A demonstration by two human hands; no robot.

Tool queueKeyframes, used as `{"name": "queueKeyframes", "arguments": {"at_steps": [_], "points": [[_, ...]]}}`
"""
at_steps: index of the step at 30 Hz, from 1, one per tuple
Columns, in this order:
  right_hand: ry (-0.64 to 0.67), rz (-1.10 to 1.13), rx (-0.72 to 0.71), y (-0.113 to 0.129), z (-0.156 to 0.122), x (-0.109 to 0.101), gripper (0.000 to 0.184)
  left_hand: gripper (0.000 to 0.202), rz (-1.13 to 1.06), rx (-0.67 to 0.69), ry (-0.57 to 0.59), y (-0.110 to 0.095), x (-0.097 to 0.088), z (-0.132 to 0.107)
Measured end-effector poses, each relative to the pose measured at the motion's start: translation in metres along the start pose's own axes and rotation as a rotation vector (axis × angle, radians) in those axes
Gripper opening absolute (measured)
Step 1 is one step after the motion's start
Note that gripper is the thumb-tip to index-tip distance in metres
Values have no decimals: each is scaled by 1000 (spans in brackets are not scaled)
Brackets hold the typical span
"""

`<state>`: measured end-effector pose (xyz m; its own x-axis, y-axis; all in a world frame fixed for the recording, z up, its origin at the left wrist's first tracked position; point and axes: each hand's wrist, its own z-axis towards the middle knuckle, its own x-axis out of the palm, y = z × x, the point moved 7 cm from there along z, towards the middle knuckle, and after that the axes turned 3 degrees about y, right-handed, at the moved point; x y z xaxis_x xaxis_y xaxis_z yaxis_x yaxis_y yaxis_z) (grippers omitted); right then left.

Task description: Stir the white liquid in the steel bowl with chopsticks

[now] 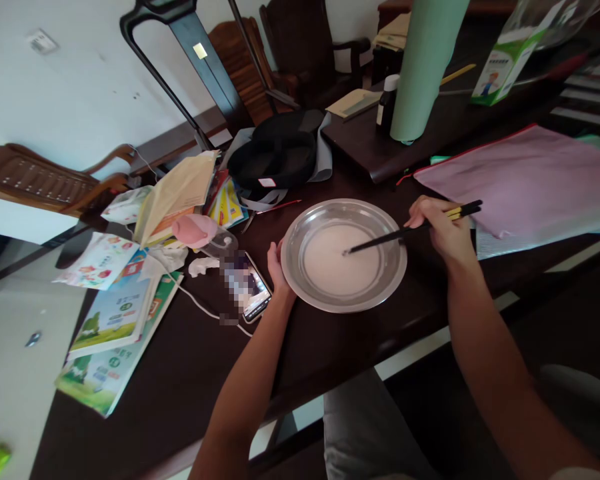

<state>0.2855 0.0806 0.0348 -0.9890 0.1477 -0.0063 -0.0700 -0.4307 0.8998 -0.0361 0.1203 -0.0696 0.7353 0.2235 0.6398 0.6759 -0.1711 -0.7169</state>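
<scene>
A wide metal bowl (300, 293) stands on the dark table, with a milky, pale pinkish liquid (330, 267) in its bottom. My left hand (279, 270) grips the bowl's left side; part of the hand is hidden behind the rim. Over on the right, my right hand (437, 227) is closed around black chopsticks (395, 236) with gold bands near their upper ends. Their tips dip into the liquid around the middle of the bowl.
Left of the bowl lie a phone (255, 293) with a lit screen, a white cable (195, 298) and books (115, 320). A black bag (275, 157) sits behind. To the right are a pink zip pouch (525, 177), a green cylinder (425, 73) and a dark bottle (387, 107).
</scene>
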Motion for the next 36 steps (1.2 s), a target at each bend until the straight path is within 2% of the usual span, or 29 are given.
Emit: {"name": "queueKeyframes", "arguments": {"at_steps": [2,4,5,7,10,12,15,16,20,21,25,27,30,31,33,35,36], "points": [[92,44,-3,0,0,6,45,31,-3,2,4,0,1,-1],[214,7,17,-1,-1,15,38,31,-8,2,4,0,2,-1],[231,-27,21,-2,-1,16,35,30,-12,3,2,0,2,-1],[154,-71,9,-2,0,11,35,31,-18,6,-1,0,1,-1],[5,-42,-4,-3,0,0,45,31,-21,1,-6,0,0,-1],[75,-17,14,-4,0,5,47,31,-28,-3,-15,1,-2,0],[222,-54,22,-4,-1,15,38,30,-40,-4,-28,1,-3,0],[205,-73,14,-4,0,14,36,30,-40,-4,-27,1,-3,1],[-17,-42,-22,-3,0,-3,44,31,-27,-4,-8,1,-3,1],[-9,-17,-19,-3,0,-2,46,30,-23,-4,-5,1,-3,2],[193,-59,20,-2,-1,14,40,27,-22,-3,-10,2,-4,3],[151,-110,23,-2,0,11,39,25,-26,0,-23,2,-4,4],[-2,-55,4,-3,0,-1,43,22,-26,18,-54,0,-5,4],[3,-19,4,-4,0,-1,44,21,-23,23,-64,-1,-6,3],[106,20,18,-6,-1,6,43,21,-11,25,-76,-2,-6,2],[209,-12,35,-6,-1,14,38,19,-1,22,-78,-3,-5,2],[211,-39,35,-6,-1,15,37,19,2,22,-80,-3,-4,1]]}}
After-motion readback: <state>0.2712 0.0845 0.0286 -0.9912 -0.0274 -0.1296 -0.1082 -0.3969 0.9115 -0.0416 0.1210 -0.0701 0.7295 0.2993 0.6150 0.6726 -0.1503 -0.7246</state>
